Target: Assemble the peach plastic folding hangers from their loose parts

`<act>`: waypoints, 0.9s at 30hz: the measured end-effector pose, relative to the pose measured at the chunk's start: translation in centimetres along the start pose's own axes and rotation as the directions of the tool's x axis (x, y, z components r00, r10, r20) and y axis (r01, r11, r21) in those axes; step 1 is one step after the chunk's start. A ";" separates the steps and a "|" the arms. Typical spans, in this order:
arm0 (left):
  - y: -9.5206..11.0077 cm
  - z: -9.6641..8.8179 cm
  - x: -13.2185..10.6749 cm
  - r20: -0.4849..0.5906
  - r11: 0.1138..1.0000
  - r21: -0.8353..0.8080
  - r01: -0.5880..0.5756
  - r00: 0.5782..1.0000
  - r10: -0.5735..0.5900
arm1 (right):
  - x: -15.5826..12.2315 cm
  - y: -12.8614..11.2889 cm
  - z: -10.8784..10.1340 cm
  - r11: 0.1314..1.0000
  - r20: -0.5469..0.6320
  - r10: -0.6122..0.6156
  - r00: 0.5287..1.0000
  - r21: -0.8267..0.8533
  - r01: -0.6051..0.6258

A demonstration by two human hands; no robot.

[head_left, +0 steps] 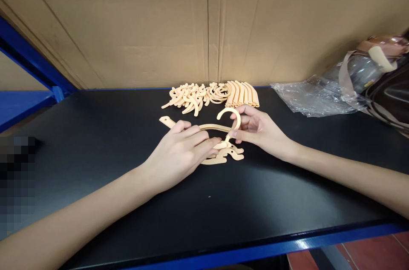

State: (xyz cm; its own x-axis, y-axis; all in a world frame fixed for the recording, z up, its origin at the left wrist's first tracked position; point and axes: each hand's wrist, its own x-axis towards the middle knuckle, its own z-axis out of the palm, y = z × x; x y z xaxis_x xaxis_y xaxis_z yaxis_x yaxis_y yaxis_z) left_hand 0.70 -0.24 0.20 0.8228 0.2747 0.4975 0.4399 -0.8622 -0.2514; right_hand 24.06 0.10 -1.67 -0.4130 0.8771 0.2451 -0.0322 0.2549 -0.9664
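A cream-coloured hanger hook (238, 119) stands upright over the table, pinched between the thumb and fingers of my right hand (254, 125). Its lower end meets a cream hanger piece (223, 145) at the fingertips of my left hand (182, 150). My left hand is closed over that piece, palm down, covering much of it. From behind the left knuckles sticks out a flat end with a hole (165, 121). A long curved hanger arm (214, 127) runs behind both hands. Several loose curved pieces (236, 154) lie beneath the left fingertips.
Toward the back of the black table (96, 142) lie a heap of cream curved parts (188, 95) and a row of hanger arms (241, 93). Clear plastic bags (313, 95) and a dark bag (393, 91) sit at right. Cardboard (143, 27) stands behind; a blue frame (35, 59) edges the left.
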 end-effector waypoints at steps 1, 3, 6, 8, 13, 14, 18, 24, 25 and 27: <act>-0.1 0.0 0.0 0.000 1.000 0.005 0.017 1.000 -0.017 | 0.0 0.0 0.0 1.000 -0.004 -0.001 1.000 0.005 0.001; -0.2 -0.1 0.0 0.003 0.998 0.016 0.065 0.998 -0.065 | 0.0 0.1 0.0 1.000 -0.014 -0.014 1.000 -0.011 0.013; -0.2 -0.2 -0.1 0.027 0.990 0.021 0.138 0.990 -0.139 | -0.2 0.1 0.2 0.997 -0.036 -0.035 0.999 -0.064 0.032; -0.2 -0.4 -0.2 0.047 0.982 -0.008 0.187 0.981 -0.187 | -0.2 0.1 0.3 0.993 -0.048 -0.058 0.997 -0.108 0.052; -0.4 -1.5 -0.2 0.206 0.768 -0.346 0.540 0.842 -0.499 | 0.1 0.4 -0.5 0.898 -0.105 -0.221 0.969 -0.409 0.161; -0.6 -1.7 -0.1 0.267 0.659 -0.436 0.613 0.788 -0.556 | 0.2 0.4 -0.7 0.859 -0.093 -0.244 0.965 -0.484 0.170; -1.4 -2.0 0.4 0.512 0.170 -0.644 0.746 0.586 -0.628 | 0.3 0.5 -1.0 0.670 0.045 -0.276 0.960 -0.707 0.226; -1.7 -1.9 0.6 0.671 -0.234 -0.687 0.688 0.478 -0.566 | 0.2 0.2 -0.5 0.489 0.234 -0.283 0.930 -0.799 0.350; -1.7 -1.9 0.5 0.684 -0.270 -0.685 0.677 0.470 -0.558 | 0.2 0.2 -0.5 0.467 0.263 -0.274 0.925 -0.804 0.367; -1.7 -1.8 0.4 0.698 -0.326 -0.684 0.653 0.456 -0.552 | 0.2 0.1 -0.4 0.430 0.299 -0.250 0.921 -0.818 0.383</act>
State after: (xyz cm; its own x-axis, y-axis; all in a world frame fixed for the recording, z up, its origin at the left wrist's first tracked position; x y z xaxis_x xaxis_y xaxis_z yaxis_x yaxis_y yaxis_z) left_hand -0.35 0.57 2.29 0.3839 0.8982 -0.2141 0.1473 0.1694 0.9745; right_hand 24.38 0.48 -1.71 -0.6445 0.6221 0.4445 0.5722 0.7780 -0.2593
